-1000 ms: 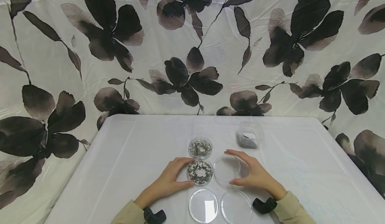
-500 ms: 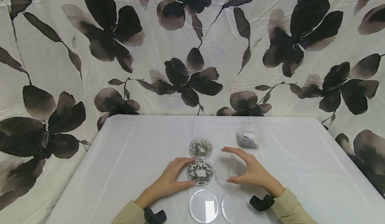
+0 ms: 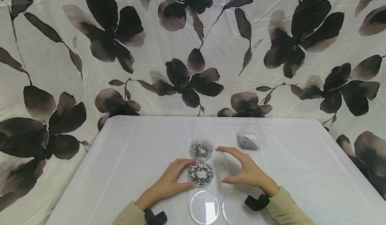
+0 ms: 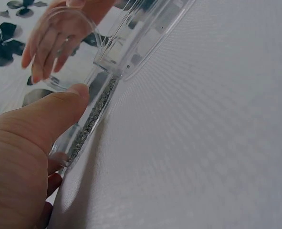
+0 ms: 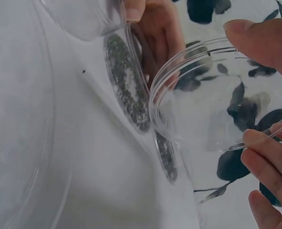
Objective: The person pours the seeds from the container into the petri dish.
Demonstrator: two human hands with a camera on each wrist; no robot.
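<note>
My left hand holds a clear petri dish between thumb and fingers. Dark and white granules lie in that dish, as a thin layer seen edge-on in the left wrist view. My right hand pinches a clear petri dish lid by its rim, thumb on one side and fingers on the other. The lid is raised and tilted, just right of the held dish, and nothing shows inside it. Directly behind stands a second petri dish with similar granules.
Two clear round dish pieces lie side by side toward the front of the white-covered table. A small transparent box with grey contents stands at the back right. A floral curtain hangs behind the table.
My right hand has moved left, carrying the lid closer to the granule-filled dish, and the lid has tilted more steeply. My left hand has stayed on its dish.
</note>
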